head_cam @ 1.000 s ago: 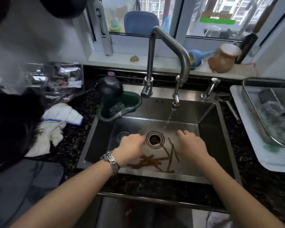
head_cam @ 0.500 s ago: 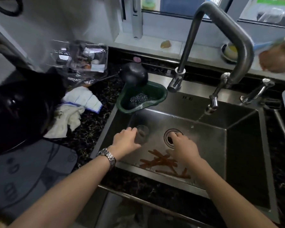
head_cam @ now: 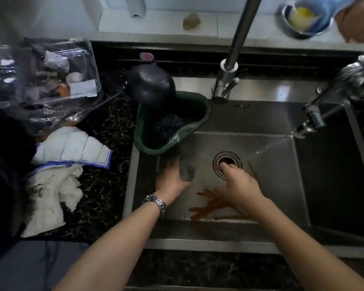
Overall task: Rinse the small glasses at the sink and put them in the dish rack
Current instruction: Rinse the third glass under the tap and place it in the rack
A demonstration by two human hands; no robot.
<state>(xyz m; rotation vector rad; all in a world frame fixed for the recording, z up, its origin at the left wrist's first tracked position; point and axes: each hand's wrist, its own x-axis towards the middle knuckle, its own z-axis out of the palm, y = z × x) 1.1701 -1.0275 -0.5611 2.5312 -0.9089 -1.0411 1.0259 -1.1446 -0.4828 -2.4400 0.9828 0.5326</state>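
Note:
A small clear glass [head_cam: 187, 172] stands on the floor of the steel sink [head_cam: 267, 185], left of the drain [head_cam: 227, 163]. My left hand [head_cam: 171, 180], with a metal watch on its wrist, wraps its fingers round the glass; motion blur smears the fingers. My right hand [head_cam: 239, 186] lies over the sink floor with its fingertips on the drain's near rim and its thumb spread to the left, holding nothing. Water runs in a thin slanted stream from the faucet spout [head_cam: 309, 122] at the right. The dish rack is out of view.
Brown strips [head_cam: 206, 203] lie on the sink floor by my right wrist. A green corner basket [head_cam: 204, 111] with a scourer hangs at the sink's back left, a black bowl [head_cam: 150, 85] beside it. Cloths [head_cam: 72, 148] and a clear plastic box [head_cam: 44, 80] cover the left counter.
The view has swung down and left, so the rack left the frame. My left hand moved left onto the glass and closed round it. My right hand shifted onto the drain.

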